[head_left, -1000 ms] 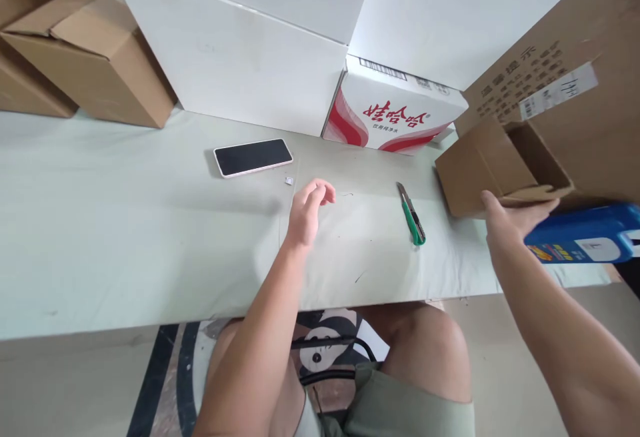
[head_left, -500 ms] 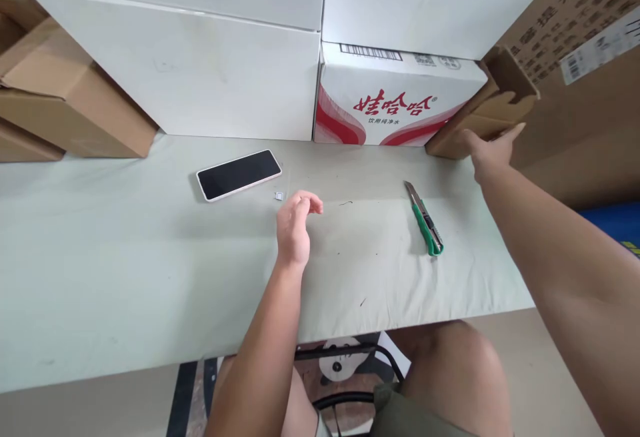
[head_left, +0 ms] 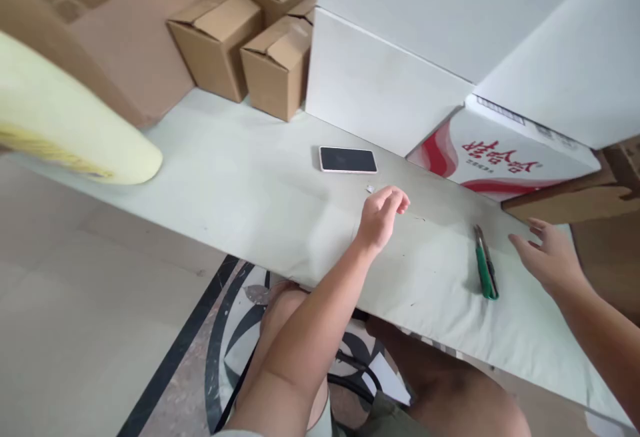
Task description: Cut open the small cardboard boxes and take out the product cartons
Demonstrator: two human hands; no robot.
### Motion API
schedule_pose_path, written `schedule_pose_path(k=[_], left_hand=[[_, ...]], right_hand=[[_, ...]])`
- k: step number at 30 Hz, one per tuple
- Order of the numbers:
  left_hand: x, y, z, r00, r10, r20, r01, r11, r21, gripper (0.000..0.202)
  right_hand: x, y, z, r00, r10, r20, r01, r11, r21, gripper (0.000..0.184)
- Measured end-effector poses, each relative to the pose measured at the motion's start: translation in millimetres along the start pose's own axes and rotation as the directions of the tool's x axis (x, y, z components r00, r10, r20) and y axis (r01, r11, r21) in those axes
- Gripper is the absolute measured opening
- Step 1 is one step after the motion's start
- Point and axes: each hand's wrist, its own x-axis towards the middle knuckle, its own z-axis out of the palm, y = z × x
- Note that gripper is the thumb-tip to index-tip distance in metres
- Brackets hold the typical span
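Note:
My left hand (head_left: 381, 218) is over the pale cloth, its fingers loosely curled together, with nothing visible in them. Just beyond it lies a tiny white square piece (head_left: 370, 189), too small to name surely. A phone (head_left: 348, 160) with a dark screen and light edge lies flat behind that. My right hand (head_left: 549, 257) has its fingers apart and holds nothing. Between the hands, nearer the right one, lies a green utility knife (head_left: 485, 265) with its tip pointing away from me. An open cardboard box (head_left: 570, 203) stands just behind my right hand.
White boxes (head_left: 385, 83) are stacked along the back, beside a white-and-red carton (head_left: 505, 150). Several small brown boxes (head_left: 220, 43) stand at the back left. A pale yellow roll-like object (head_left: 75, 117) juts in from the left. The cloth-covered table (head_left: 240, 177) has its front edge above my knees.
The view has swung left, bringing the small boxes and yellow object into sight. My right hand has drawn back from the open cardboard box. My left hand keeps its curled pose.

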Motion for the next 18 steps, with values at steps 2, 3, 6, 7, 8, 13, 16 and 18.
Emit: schedule_pose_path(k=[2,3,6,7,8,13,16,18], left_hand=[[-4,10,-9.6,1.000,0.004,-0.024,-0.005,0.998,-0.063,0.035],[-5,15,-15.0,0.999,0.008,-0.040,-0.012,0.996,-0.090,0.035],[-5,29,-33.4,0.994,0.018,-0.105,-0.034,0.988,-0.151,0.036],[-3,34,-40.1,0.991,0.015,-0.130,-0.038,0.984,-0.172,0.036],[-1,39,-47.0,0.987,0.008,-0.158,-0.039,0.980,-0.193,0.037],[5,57,-80.8,0.965,-0.038,-0.261,-0.024,0.973,-0.228,0.036],[6,64,-97.3,0.947,-0.059,-0.315,-0.025,0.966,-0.257,0.037],[7,68,-104.7,0.932,-0.090,-0.351,-0.028,0.948,-0.318,0.039]], right_hand=[[0,-45,-1,0.991,-0.127,0.050,0.124,0.991,0.049,0.041],[0,-70,1,0.980,-0.187,0.070,0.182,0.981,0.061,0.041],[3,-154,19,0.923,-0.369,0.107,0.362,0.929,0.080,0.049],[4,-185,28,0.893,-0.433,0.122,0.425,0.901,0.088,0.053],[4,-216,38,0.856,-0.499,0.133,0.490,0.866,0.098,0.057],[-2,-381,88,0.557,-0.823,0.114,0.810,0.568,0.145,0.066],[-10,-462,111,0.493,-0.865,0.089,0.858,0.501,0.111,0.070],[-11,-500,124,0.473,-0.879,0.051,0.873,0.476,0.111,0.069]])
